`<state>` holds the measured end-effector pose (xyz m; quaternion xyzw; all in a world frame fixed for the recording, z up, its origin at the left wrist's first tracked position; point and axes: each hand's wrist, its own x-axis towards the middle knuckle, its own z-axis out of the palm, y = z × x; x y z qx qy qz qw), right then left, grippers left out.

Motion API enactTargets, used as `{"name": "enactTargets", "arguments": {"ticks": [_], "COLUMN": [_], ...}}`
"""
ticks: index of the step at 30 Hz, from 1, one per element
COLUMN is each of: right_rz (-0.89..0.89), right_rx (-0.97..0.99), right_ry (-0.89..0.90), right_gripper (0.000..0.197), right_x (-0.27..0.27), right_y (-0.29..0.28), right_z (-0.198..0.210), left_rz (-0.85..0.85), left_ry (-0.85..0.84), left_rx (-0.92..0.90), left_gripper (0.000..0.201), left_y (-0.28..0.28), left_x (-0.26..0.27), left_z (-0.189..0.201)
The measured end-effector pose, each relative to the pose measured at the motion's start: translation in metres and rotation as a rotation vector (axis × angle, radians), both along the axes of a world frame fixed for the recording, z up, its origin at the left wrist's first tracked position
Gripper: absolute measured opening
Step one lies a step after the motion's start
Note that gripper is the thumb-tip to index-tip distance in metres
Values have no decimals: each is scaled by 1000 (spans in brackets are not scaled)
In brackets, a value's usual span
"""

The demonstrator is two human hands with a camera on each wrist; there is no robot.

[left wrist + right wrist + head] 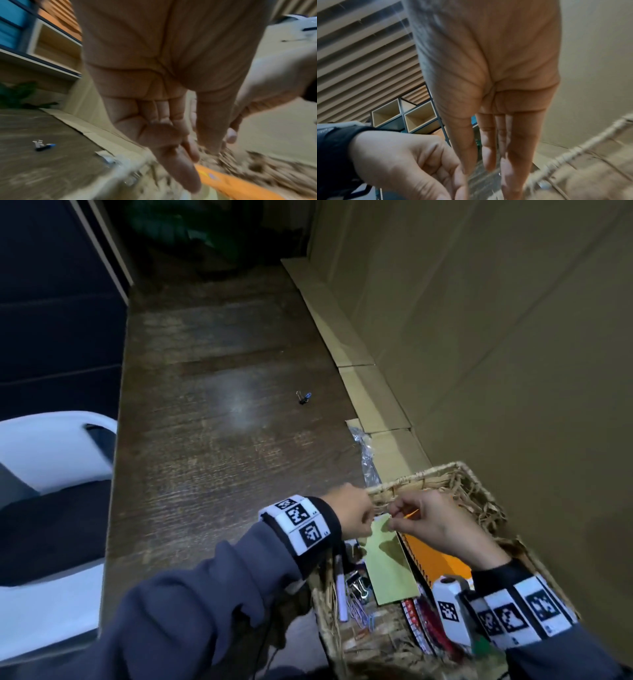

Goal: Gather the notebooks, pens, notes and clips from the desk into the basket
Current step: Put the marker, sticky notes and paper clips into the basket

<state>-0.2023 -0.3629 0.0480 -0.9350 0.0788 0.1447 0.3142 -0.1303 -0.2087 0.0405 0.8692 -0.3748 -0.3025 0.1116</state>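
Note:
A wicker basket [428,474] stands on the desk's near right. It holds an orange notebook [442,559], a pale green note [390,566], a red spiral notebook [424,625], a white pen [340,594] and black binder clips [356,585]. Both hands hover over its far left corner, close together. My left hand [368,520] has relaxed fingers and holds nothing in the left wrist view [197,148]. My right hand [394,513] points straight fingers down at the note's upper edge [479,162]. One binder clip [304,398] lies alone on the wooden desk [212,440].
A cardboard wall [479,337] runs along the desk's right side behind the basket. A crumpled clear plastic bag [364,453] lies just beyond the basket. A white chair [51,453] stands at the desk's left edge.

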Motion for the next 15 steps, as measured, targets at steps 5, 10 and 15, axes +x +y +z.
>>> {"name": "enactTargets", "arguments": {"ticks": [5, 10, 15], "right_rz": [-26, -26, 18], "right_rx": [5, -66, -165], "right_ry": [-129, -165, -149], "right_gripper": [2, 6, 24], "right_x": [80, 181, 272], "right_y": [4, 11, 14], "right_z": [18, -1, -50], "left_rz": [344, 602, 568], "left_ry": [-58, -206, -332], "left_rx": [-234, -295, -234], "left_gripper": [16, 20, 31], "left_y": [35, 41, 22], "left_x": [79, 173, 250], "left_z": [7, -31, -75]}}
